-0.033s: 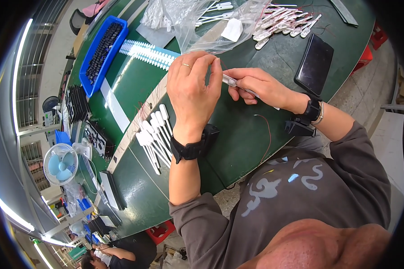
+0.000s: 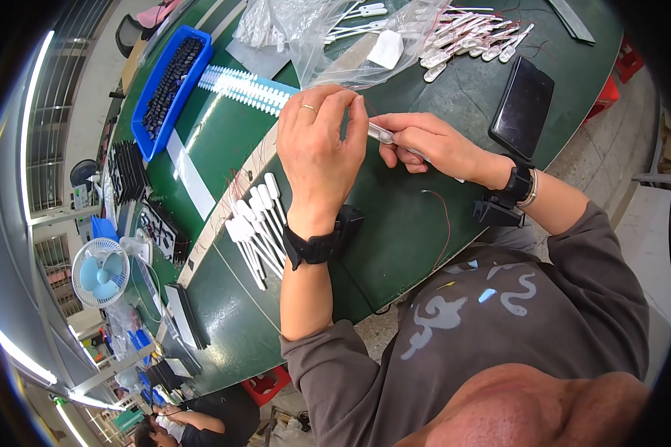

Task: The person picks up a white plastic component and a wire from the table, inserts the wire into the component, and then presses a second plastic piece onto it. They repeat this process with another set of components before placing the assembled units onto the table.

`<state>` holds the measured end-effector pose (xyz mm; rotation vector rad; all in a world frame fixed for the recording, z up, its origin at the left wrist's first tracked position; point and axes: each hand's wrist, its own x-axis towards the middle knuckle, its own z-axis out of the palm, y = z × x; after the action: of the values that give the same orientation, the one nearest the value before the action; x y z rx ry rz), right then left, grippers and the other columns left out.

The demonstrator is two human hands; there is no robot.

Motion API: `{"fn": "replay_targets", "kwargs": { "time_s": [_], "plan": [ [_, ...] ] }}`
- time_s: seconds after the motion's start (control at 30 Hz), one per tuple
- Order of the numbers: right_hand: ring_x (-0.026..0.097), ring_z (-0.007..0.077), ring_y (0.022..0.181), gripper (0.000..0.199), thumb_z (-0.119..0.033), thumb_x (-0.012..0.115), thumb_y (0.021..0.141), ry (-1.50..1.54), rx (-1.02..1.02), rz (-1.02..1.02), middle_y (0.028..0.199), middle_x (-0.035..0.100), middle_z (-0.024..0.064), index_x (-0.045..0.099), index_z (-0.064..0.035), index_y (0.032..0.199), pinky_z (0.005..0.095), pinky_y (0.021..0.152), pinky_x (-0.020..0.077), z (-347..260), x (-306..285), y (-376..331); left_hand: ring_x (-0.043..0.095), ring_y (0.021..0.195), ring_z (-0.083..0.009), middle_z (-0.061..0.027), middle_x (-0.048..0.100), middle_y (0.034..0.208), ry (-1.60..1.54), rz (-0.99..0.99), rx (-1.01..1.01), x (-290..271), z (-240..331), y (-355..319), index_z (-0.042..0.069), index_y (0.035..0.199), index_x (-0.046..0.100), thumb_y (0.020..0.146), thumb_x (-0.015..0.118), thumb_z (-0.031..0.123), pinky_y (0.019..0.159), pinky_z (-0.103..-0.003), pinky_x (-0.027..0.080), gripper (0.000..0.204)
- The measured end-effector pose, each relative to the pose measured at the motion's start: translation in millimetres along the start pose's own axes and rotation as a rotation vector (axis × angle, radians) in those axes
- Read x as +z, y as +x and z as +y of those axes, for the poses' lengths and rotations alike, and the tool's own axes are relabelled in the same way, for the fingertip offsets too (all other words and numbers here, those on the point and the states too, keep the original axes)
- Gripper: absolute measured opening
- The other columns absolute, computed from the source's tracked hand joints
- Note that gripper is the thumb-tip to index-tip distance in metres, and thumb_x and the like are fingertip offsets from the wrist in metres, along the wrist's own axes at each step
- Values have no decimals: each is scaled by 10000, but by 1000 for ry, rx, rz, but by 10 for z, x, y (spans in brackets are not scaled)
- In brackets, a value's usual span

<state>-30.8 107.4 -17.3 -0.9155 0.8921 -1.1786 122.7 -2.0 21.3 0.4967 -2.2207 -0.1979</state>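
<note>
Far left: small blue desk fan (image 2: 101,272) beside the green table (image 2: 395,223). Blue tray (image 2: 168,88) of dark parts at the table's upper left; a strip of white pieces (image 2: 246,86) lies just beside it. Row of white sticks (image 2: 257,223) lies flat near the left wrist. Left hand (image 2: 322,153) is raised over the table centre, fingertips pressed together, pinching the end of a thin clear stick (image 2: 384,135). Right hand (image 2: 432,145) grips the same stick from the other side, fingers curled around it. The stick is held between both hands, above the table. Clear plastic bag (image 2: 335,33) lies behind the hands. Black phone (image 2: 522,106) lies flat at right.
</note>
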Motion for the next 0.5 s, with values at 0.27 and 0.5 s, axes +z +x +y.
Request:
{"fn": "replay_targets", "kwargs": {
  "time_s": [0.27, 0.5],
  "plan": [
    [371, 37, 625, 455, -147, 400, 1036, -56, -22, 22, 869, 581, 43, 422, 11, 1462, 207, 550, 360, 20, 24, -6, 640, 911, -262, -45, 680, 932, 94, -7, 10, -17, -104, -48, 72, 858, 676, 769, 747, 72, 838, -384, 491, 113],
    [360, 32, 626, 446, -145, 393, 1041, -48, -44, 29, 873, 593, 41, 418, 7, 1459, 199, 547, 346, -11, 31, -9, 640, 912, -270, -52, 685, 931, 105, -35, -6, -66, -129, -64, 70, 858, 684, 772, 748, 75, 861, -398, 492, 108]
  ]
}}
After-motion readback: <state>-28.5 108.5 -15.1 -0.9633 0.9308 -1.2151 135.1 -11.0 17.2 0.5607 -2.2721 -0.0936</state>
